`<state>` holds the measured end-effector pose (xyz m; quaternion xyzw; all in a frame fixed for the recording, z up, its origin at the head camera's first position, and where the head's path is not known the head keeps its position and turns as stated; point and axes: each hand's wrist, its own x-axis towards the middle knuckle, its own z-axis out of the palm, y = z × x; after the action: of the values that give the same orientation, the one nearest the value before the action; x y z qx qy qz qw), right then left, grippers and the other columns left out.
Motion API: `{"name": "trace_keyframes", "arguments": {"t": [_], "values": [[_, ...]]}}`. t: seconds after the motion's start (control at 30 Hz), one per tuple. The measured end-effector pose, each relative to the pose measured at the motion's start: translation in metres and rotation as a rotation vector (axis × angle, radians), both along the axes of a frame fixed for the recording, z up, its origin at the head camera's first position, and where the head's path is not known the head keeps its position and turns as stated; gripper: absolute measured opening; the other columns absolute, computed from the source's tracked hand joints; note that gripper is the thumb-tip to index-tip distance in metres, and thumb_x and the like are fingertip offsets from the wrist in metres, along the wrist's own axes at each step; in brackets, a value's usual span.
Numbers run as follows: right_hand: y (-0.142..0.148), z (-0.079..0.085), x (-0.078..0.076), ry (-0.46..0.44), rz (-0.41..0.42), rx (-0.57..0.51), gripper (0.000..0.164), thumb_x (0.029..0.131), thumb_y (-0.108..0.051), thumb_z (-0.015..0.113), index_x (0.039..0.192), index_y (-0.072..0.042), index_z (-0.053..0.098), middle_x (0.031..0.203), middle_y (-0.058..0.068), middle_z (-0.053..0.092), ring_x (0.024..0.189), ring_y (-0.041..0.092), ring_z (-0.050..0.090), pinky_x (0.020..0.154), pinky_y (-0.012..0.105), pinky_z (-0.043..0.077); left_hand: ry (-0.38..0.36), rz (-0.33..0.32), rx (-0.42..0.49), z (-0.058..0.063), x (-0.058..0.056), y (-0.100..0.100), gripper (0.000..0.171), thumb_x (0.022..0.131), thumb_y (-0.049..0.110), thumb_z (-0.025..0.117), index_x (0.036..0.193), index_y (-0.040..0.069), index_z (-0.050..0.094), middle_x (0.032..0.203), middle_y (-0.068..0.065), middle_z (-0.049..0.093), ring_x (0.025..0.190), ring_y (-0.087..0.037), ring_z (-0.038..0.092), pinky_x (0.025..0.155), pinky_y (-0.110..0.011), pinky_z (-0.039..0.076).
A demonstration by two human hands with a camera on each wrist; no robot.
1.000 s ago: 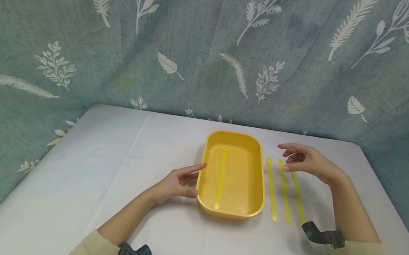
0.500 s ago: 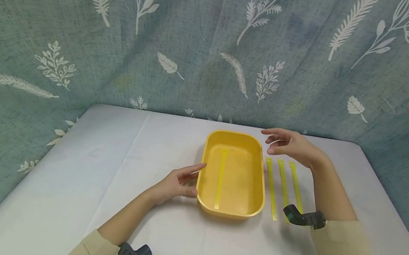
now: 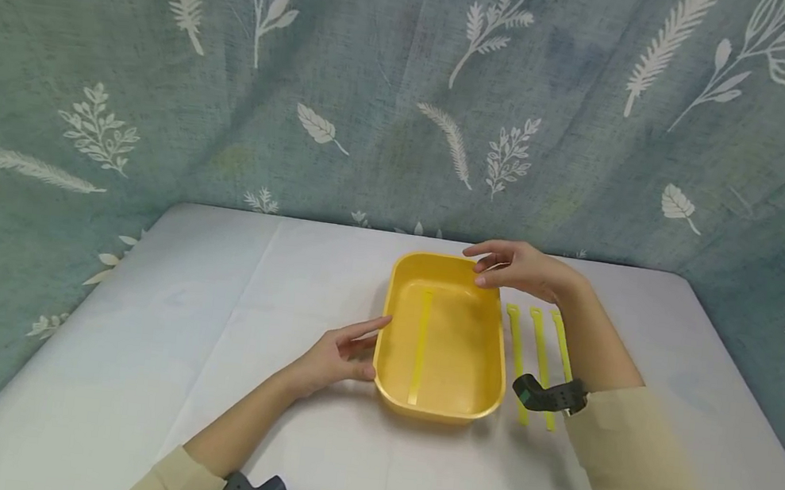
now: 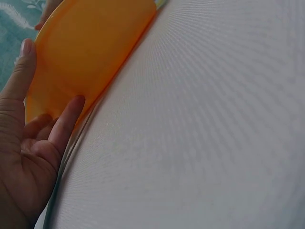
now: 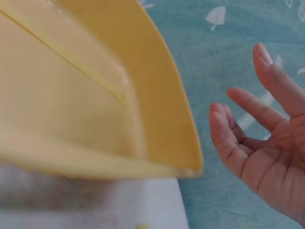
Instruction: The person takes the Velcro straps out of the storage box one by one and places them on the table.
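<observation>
A yellow plastic tray (image 3: 449, 409) stands on the white table with one thin, flat yellow strip (image 3: 421, 348) lying lengthwise inside. My left hand (image 3: 337, 357) touches the tray's left side, forefinger at the rim; in the left wrist view its extended fingers (image 4: 71, 119) rest against the outer wall. At the far right corner, my right hand (image 3: 522, 271) overlaps the rim in the head view, fingers loosely bent around nothing. The right wrist view shows the right hand (image 5: 267, 143) beside the tray corner, with a gap between them.
Right of the tray lie three more yellow strips (image 3: 540, 344) with slotted heads, side by side, partly hidden by my right forearm and its dark wrist camera (image 3: 549, 395). A leaf-patterned green curtain (image 3: 381, 76) hangs behind the white table (image 3: 214, 298).
My right hand has moved left and slightly away from me, from over the loose strips to the tray's far right corner. The left hand has stayed at the tray's side.
</observation>
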<state>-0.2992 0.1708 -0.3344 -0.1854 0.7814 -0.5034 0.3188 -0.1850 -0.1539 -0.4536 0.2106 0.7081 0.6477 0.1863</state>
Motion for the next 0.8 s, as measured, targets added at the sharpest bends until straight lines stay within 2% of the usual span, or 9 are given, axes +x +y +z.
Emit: {"name": "trace_keyframes", "arguments": {"t": [0.1,0.2,0.33,0.53,0.63,0.8], "values": [[-0.011,-0.004,-0.004,-0.037,0.0,0.007,0.063,0.086,-0.015,0.069,0.141,-0.006,0.041,0.134,0.024,0.044,0.115,0.026,0.049,0.107,0.049,0.038,0.018,0.005,0.008,-0.001,0.0,-0.001,0.085,0.073,0.032,0.08,0.145,0.014,0.039,0.152,0.001,0.034,0.138,-0.028,0.033,0.112,-0.038,0.03],[-0.021,-0.009,-0.006,-0.058,-0.002,0.02,0.063,0.085,-0.014,0.07,0.141,-0.005,0.042,0.124,0.019,0.05,0.106,0.023,0.052,0.105,0.048,0.04,0.03,0.002,0.012,-0.001,0.0,-0.001,0.085,0.073,0.032,0.08,0.145,0.014,0.039,0.152,-0.002,0.033,0.138,-0.028,0.034,0.113,-0.038,0.027],[-0.036,-0.019,-0.007,-0.066,0.01,0.008,0.061,0.086,-0.012,0.069,0.14,-0.002,0.042,0.113,0.012,0.055,0.099,0.02,0.056,0.104,0.049,0.041,0.017,-0.001,0.007,0.0,0.0,0.0,0.086,0.073,0.035,0.08,0.146,0.014,0.038,0.153,0.0,0.032,0.138,-0.029,0.033,0.112,-0.038,0.029],[-0.055,-0.036,-0.009,-0.043,0.014,0.019,0.058,0.085,-0.009,0.068,0.137,0.002,0.044,0.104,0.01,0.058,0.094,0.019,0.058,0.101,0.048,0.045,0.001,-0.017,0.035,0.0,-0.001,0.0,0.086,0.074,0.034,0.079,0.146,0.013,0.037,0.154,-0.001,0.03,0.138,-0.032,0.032,0.11,-0.035,0.033],[-0.062,-0.042,-0.009,-0.046,0.003,0.054,0.057,0.085,-0.01,0.07,0.135,0.002,0.045,0.097,0.008,0.06,0.088,0.022,0.059,0.095,0.044,0.049,0.002,-0.023,0.042,0.0,-0.001,0.0,0.085,0.076,0.031,0.079,0.147,0.013,0.036,0.154,-0.002,0.03,0.138,-0.031,0.033,0.109,-0.033,0.035],[-0.069,-0.051,-0.008,-0.026,-0.029,0.121,0.057,0.082,-0.011,0.074,0.132,0.001,0.049,0.091,0.009,0.061,0.072,0.021,0.057,0.075,0.035,0.053,0.001,-0.028,0.035,0.003,0.001,0.0,0.085,0.077,0.031,0.078,0.147,0.01,0.033,0.155,-0.005,0.028,0.138,-0.031,0.033,0.108,-0.035,0.036]]}}
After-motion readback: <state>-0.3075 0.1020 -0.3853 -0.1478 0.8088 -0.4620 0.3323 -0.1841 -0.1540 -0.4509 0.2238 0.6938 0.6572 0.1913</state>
